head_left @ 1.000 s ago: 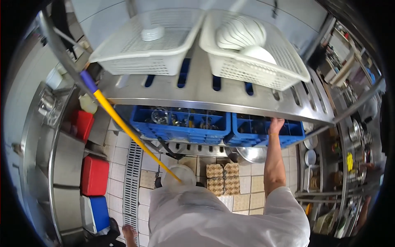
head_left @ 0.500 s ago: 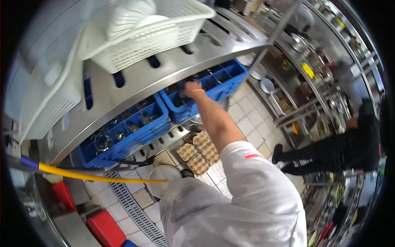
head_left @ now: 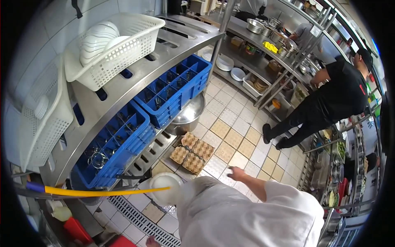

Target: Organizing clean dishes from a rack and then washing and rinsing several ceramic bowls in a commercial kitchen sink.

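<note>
My right hand (head_left: 237, 174) hangs over the tiled floor beside my body, with its fingers apart and nothing in them. At the lower edge, a small part of my left hand (head_left: 152, 242) shows, its fingers hidden. On the slotted lower shelf stand two blue divided crates. The nearer blue crate (head_left: 131, 146) holds clear glasses (head_left: 98, 159), and the farther blue crate (head_left: 181, 96) has glassware in several compartments. Neither hand touches them. Brown egg trays (head_left: 192, 153), nearest to my right hand, lie low beside the shelf.
White baskets (head_left: 119, 57) of bowls stand on the steel upper shelf (head_left: 135, 84). A large metal pot (head_left: 191, 117) sits by the farther crate. A white bucket (head_left: 164, 181) and a yellow hose (head_left: 103, 192) are close to my legs. A person in black (head_left: 329, 99) stands at the right shelving.
My right hand has come out of the farther blue crate, back to my side. The view has shifted rightward, and a bit of my left hand has appeared.
</note>
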`<state>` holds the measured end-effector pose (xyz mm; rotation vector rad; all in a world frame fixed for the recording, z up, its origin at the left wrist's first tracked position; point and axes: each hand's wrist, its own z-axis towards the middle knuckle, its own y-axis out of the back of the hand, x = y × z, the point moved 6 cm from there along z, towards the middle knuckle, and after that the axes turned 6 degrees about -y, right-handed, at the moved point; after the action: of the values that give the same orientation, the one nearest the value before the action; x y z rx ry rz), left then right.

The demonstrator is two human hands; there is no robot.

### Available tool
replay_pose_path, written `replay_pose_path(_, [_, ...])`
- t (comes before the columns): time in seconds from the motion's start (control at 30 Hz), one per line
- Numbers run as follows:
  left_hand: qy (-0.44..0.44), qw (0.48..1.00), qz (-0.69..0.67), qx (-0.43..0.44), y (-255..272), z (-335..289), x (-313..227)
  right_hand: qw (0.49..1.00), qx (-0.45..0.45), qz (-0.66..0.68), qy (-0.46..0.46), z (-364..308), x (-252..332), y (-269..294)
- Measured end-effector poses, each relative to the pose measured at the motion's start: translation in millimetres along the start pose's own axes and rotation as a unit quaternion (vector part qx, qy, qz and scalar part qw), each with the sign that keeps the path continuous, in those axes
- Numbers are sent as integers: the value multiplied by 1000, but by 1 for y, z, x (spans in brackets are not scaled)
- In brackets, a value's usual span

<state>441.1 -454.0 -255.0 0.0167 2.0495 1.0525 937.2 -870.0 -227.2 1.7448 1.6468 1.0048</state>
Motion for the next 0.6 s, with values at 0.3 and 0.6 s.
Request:
replay_pose_path(0.3, [-156,949,-262,-80,2,195,-344,939,-229,117,231,89,98,196])
replay_pose_path(0.6, [-400,776,-144,-466,179,287,-667,601,-355,276,661,4,333,490])
